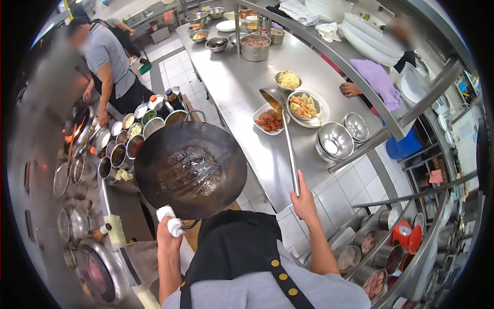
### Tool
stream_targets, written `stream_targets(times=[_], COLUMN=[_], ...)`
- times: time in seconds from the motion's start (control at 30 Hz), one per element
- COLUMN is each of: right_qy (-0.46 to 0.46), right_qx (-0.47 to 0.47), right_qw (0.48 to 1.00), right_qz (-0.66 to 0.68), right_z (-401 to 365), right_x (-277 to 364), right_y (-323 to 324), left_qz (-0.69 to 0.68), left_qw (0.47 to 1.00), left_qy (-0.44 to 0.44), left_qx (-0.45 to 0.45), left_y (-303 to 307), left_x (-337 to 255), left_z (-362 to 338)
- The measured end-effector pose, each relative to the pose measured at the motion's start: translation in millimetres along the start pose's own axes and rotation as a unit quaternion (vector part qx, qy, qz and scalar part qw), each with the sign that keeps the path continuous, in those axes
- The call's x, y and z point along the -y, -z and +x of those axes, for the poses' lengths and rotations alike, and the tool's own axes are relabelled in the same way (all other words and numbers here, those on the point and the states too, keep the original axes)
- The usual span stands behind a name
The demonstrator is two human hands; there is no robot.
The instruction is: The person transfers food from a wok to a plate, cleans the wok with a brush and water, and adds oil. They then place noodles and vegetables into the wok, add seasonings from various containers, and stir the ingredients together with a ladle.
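My left hand (170, 232) is closed round the handle of a large dark wok (188, 167), with a white cloth (172, 219) wrapped at the grip. Brown sauce residue coats the inside of the wok, with streaks across it. My right hand (304, 202) grips the long handle of a steel ladle (291, 154). The ladle's bowl is over a white square plate (278, 132) of glossy reddish-brown food (269, 120). Close beside it are a white bowl holding a steel bowl of pale food pieces (303, 106) and a steel bowl of noodles (288, 80).
A steel table (226, 92) runs along ahead of me, with stacked steel bowls (335, 140) near its right edge. Seasoning containers (119, 154) crowd the left side. A co-worker (110, 62) stands at a flaming wok (77, 121). Another person's hand (351, 89) rests across the table.
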State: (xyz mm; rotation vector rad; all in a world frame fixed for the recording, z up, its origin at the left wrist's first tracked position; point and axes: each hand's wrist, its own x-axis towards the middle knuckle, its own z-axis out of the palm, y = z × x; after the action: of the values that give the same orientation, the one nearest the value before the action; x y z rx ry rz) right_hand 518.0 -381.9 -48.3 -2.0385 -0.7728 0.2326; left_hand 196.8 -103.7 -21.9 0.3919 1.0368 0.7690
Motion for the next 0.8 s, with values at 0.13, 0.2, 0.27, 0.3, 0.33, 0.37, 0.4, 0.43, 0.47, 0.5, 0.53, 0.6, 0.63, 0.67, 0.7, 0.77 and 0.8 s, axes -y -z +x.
stream_targets(times=[0.13,0.2,0.27,0.3,0.33,0.37,0.4,0.43,0.47,0.5,0.53,0.6,0.63,0.67,0.7,0.77,0.8], right_qy=[-0.102,-0.122,-0.005,-0.003,-0.023,-0.040,-0.033,-0.017,-0.118,-0.226,-0.218,-0.213,-0.215,-0.219,-0.220,-0.224,-0.234], right_qx=[0.037,0.062,0.016,0.019,0.018,0.017,-0.013,0.005,0.056,0.117,0.114,0.153,0.193,0.262,0.332,0.448,0.498], right_qw=[0.993,0.989,1.000,1.000,1.000,0.999,0.999,1.000,0.963,0.857,0.817,0.721,0.665,0.648,0.628,0.619,0.618], right_qz=[0.044,0.063,0.009,0.008,0.005,0.001,0.000,0.000,0.236,0.449,0.521,0.641,0.689,0.681,0.668,0.605,0.561], right_z=[-1.3,1.7,1.5,-0.8,-2.3,-1.4,-4.0,-6.5,-7.3,-9.3,-15.3,-31.9,-44.5,-55.1,-65.2,-86.6,-96.9], right_x=[17.9,5.1,-13.2,-14.8,-12.7,-9.6,-17.0,-14.8,-13.2,-2.8,26.7,77.6,89.8,94.0,99.0,128.1,148.6], right_y=[15.4,15.3,15.3,15.3,14.9,12.7,-0.5,-0.3,-1.2,-15.1,-31.2,-61.8,-79.8,-102.8,-129.2,-176.2,-201.0], left_qz=[-0.031,-0.046,-0.046,-0.049,-0.054,-0.051,-0.053,-0.071,-0.086,-0.101,-0.113,-0.140,-0.154,-0.161,-0.172,-0.230,-0.261], left_qw=[0.999,0.996,0.995,0.995,0.994,0.994,0.994,0.991,0.991,0.989,0.989,0.987,0.986,0.983,0.980,0.966,0.957], left_qy=[-0.008,-0.017,-0.015,-0.013,-0.013,-0.018,-0.026,-0.036,-0.038,-0.047,-0.049,-0.046,-0.041,-0.055,-0.073,-0.088,-0.105], left_qx=[-0.030,-0.075,-0.088,-0.091,-0.091,-0.091,-0.095,-0.108,-0.099,-0.095,-0.082,-0.061,-0.052,-0.061,-0.071,-0.077,-0.076], left_y=[13.6,14.5,28.5,35.6,41.9,49.3,60.3,72.1,86.2,106.8,132.9,172.5,184.6,193.4,205.3,247.6,263.5], left_x=[-0.2,-1.2,-3.9,-5.6,-7.8,-9.8,-11.0,-12.3,-15.5,-21.2,-25.1,-35.3,-41.9,-51.3,-62.3,-81.6,-94.7], left_z=[-19.8,-33.9,-41.4,-44.2,-47.2,-51.0,-56.2,-58.5,-58.0,-59.6,-57.3,-58.7,-63.8,-73.8,-83.2,-88.6,-95.9])
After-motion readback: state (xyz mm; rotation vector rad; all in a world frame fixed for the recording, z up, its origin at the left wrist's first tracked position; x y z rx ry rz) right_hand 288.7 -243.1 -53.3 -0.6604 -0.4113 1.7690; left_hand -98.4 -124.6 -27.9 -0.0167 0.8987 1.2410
